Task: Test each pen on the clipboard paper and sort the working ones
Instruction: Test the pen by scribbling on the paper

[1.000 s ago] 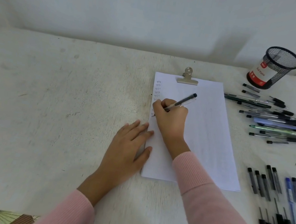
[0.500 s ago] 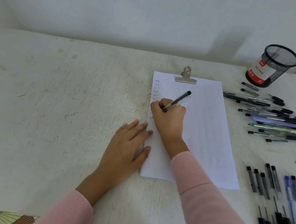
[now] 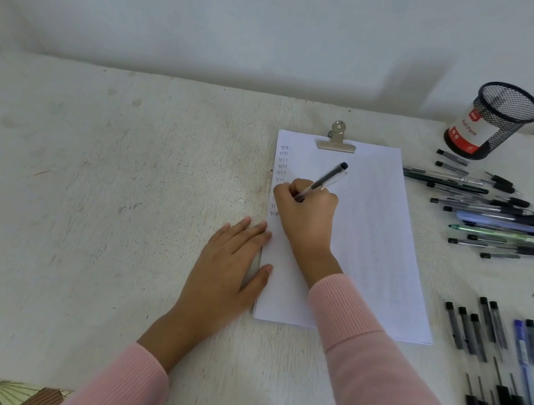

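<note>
"Near the left edge of the paper (image 3: 375, 236), what are the fingers (image 3: 289, 193) of the right hand (image 3: 305, 215) doing?"

"They are curled around a pen (image 3: 326, 178) and grip it low on the barrel. Its dark upper end points up and to the right, toward the metal clip (image 3: 337, 141). The tip is hidden behind the fingers, so I cannot tell if it touches the sheet."

"And the left hand (image 3: 227, 272)?"

"It lies flat on the white table (image 3: 84, 209), with straight fingers, and holds nothing. Its fingertips reach the left edge of the paper, and the thumb touches the same edge lower down."

"Does something stand in the way?"

"The right hand covers the middle of a column of small written marks (image 3: 282, 163); some marks show above it and some below the knuckles. The pink sleeve (image 3: 371, 374) crosses the lower part of the sheet."

"What is farther out?"

"To the right of the paper is a loose heap of pens (image 3: 498, 223), lying mostly sideways. Nearer to the person there is a row of pens (image 3: 495, 358), blurred at the picture edge. At the far right corner a black mesh cup (image 3: 494, 122) with a red and white label stands beside the wall."
</note>
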